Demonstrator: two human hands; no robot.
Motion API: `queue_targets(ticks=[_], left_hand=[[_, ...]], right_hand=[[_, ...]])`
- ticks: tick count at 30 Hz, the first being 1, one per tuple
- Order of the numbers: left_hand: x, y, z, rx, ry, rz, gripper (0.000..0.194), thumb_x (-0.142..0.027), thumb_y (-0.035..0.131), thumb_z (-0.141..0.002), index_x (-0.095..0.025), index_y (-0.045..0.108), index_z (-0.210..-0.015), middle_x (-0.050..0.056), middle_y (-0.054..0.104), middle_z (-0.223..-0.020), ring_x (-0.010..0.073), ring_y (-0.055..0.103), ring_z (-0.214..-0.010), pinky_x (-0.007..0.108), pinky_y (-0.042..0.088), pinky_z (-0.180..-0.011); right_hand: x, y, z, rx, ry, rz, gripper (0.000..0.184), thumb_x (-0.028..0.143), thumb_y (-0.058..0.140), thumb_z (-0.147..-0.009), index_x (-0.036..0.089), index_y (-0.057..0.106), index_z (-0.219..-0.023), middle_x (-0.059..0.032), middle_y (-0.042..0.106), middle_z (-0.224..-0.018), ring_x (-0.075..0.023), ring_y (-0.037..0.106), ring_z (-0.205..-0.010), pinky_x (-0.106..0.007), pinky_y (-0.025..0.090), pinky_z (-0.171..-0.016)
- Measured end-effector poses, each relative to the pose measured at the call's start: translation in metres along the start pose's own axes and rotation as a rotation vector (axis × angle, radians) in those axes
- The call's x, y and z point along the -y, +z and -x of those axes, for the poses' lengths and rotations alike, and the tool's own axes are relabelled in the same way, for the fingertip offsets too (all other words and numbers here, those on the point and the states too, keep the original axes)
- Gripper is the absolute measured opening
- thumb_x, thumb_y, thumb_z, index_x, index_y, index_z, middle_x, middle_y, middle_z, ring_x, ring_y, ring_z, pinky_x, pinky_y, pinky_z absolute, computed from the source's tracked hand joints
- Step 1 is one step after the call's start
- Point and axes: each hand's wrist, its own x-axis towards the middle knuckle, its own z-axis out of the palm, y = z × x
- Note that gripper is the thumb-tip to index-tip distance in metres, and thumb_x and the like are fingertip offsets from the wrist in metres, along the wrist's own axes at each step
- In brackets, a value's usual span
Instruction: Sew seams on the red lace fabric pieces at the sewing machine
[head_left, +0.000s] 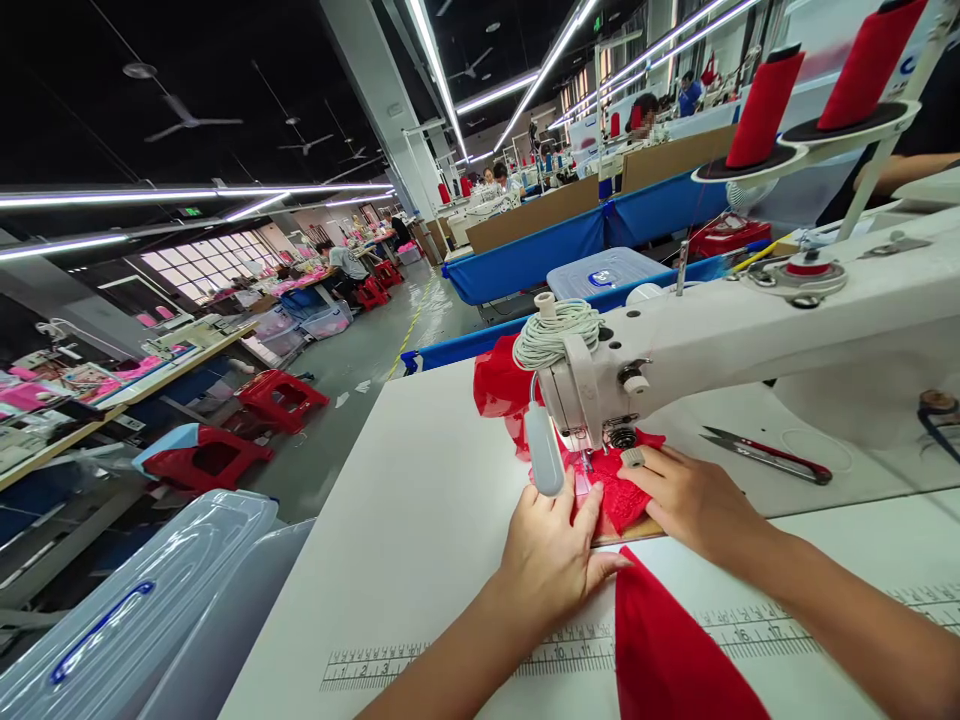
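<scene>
A white sewing machine (750,320) reaches in from the right, its needle area over a piece of red lace fabric (622,498). My left hand (551,545) lies on the fabric just in front of the presser foot, fingers stretched out and thumb spread to the right. On the fabric's right side rests my right hand (690,495), its fingers extended flat over the lace. A smooth red cloth panel (667,650) hangs down toward me between my forearms. More red fabric (502,380) bunches behind the machine head. A small grey lamp (544,450) partly covers the left fingertips' surroundings.
Red-handled thread snips (769,455) lie on the machine bed, right of my right hand. A printed ruler scale (570,650) runs along the table's front. Two red thread cones (765,110) stand above right. Clear plastic bins (142,600) sit left of the table; other people work farther off.
</scene>
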Motion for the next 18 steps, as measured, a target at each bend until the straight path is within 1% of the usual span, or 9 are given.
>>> queue_targets(ticks=[3,5,6,8,9,11,14,16,18], left_hand=[[-0.001,-0.002,-0.001,0.003,-0.01,0.006,0.06,-0.059,0.039,-0.094,-0.014,0.054,-0.129,0.02,0.058,-0.126,0.0284,0.062,-0.089,0.038,0.049,-0.065],[-0.003,-0.003,-0.003,-0.003,-0.025,0.033,0.05,-0.051,0.047,-0.093,-0.013,0.057,-0.124,0.019,0.06,-0.119,0.027,0.062,-0.086,0.036,0.049,-0.062],[-0.004,-0.003,-0.005,-0.015,-0.034,0.055,0.041,-0.044,0.05,-0.091,-0.014,0.06,-0.116,0.017,0.062,-0.11,0.0252,0.061,-0.082,0.034,0.048,-0.06],[-0.006,0.0,-0.007,-0.07,-0.042,0.104,0.016,-0.027,0.051,-0.088,-0.016,0.063,-0.091,0.009,0.062,-0.086,0.0196,0.057,-0.069,0.029,0.042,-0.053],[-0.006,0.001,-0.007,-0.102,-0.037,0.128,0.013,-0.018,0.05,-0.086,-0.017,0.06,-0.078,0.005,0.058,-0.076,0.017,0.054,-0.063,0.027,0.039,-0.05],[-0.007,0.005,-0.007,-0.148,-0.023,0.163,0.024,-0.005,0.044,-0.083,-0.018,0.052,-0.065,0.002,0.052,-0.066,0.0137,0.048,-0.056,0.024,0.032,-0.047],[-0.004,0.008,-0.007,-0.156,-0.019,0.219,0.028,0.001,0.039,-0.084,-0.018,0.05,-0.067,0.001,0.053,-0.067,0.0127,0.048,-0.057,0.022,0.031,-0.046],[-0.002,0.007,-0.009,-0.153,-0.034,0.282,0.026,-0.002,0.037,-0.088,-0.018,0.053,-0.075,0.004,0.058,-0.077,0.013,0.052,-0.063,0.021,0.036,-0.048],[0.0,0.005,-0.012,-0.12,-0.109,0.467,0.023,-0.01,0.034,-0.094,-0.018,0.053,-0.083,0.005,0.062,-0.087,0.0128,0.055,-0.067,0.022,0.042,-0.052]], right_hand=[[-0.001,0.003,0.002,0.014,0.003,0.025,0.031,0.003,0.047,-0.074,0.019,0.062,-0.095,-0.0058,0.065,-0.096,-0.0177,0.059,-0.076,-0.025,0.04,-0.054],[-0.001,0.002,0.002,0.005,-0.004,0.034,0.029,0.006,0.05,-0.076,0.019,0.062,-0.099,-0.006,0.065,-0.096,-0.0185,0.059,-0.077,-0.026,0.041,-0.055],[0.0,0.002,0.001,-0.006,-0.006,0.039,0.03,0.008,0.051,-0.076,0.019,0.061,-0.102,-0.0061,0.066,-0.096,-0.0188,0.06,-0.077,-0.027,0.042,-0.055],[0.002,0.0,0.0,-0.034,-0.008,0.055,0.033,0.008,0.049,-0.077,0.018,0.06,-0.106,-0.0065,0.067,-0.097,-0.0184,0.062,-0.076,-0.027,0.043,-0.056],[0.003,-0.002,0.0,-0.046,-0.008,0.063,0.033,0.007,0.047,-0.078,0.018,0.06,-0.107,-0.007,0.068,-0.099,-0.0176,0.063,-0.073,-0.027,0.043,-0.055],[0.006,-0.005,0.001,-0.062,-0.012,0.071,0.03,0.008,0.043,-0.082,0.018,0.061,-0.104,-0.0086,0.069,-0.103,-0.0154,0.063,-0.066,-0.026,0.041,-0.051],[0.011,-0.01,0.002,-0.081,-0.051,0.027,0.027,0.011,0.039,-0.089,0.017,0.062,-0.104,-0.01,0.07,-0.106,-0.0137,0.063,-0.06,-0.026,0.039,-0.046],[0.014,-0.011,0.002,-0.074,-0.081,-0.044,0.031,0.01,0.037,-0.091,0.018,0.061,-0.109,-0.0083,0.071,-0.106,-0.0135,0.065,-0.063,-0.025,0.04,-0.048],[0.016,-0.009,0.002,-0.045,-0.077,-0.138,0.031,0.009,0.037,-0.092,0.02,0.06,-0.11,-0.0056,0.072,-0.1,-0.0131,0.065,-0.066,-0.024,0.043,-0.051]])
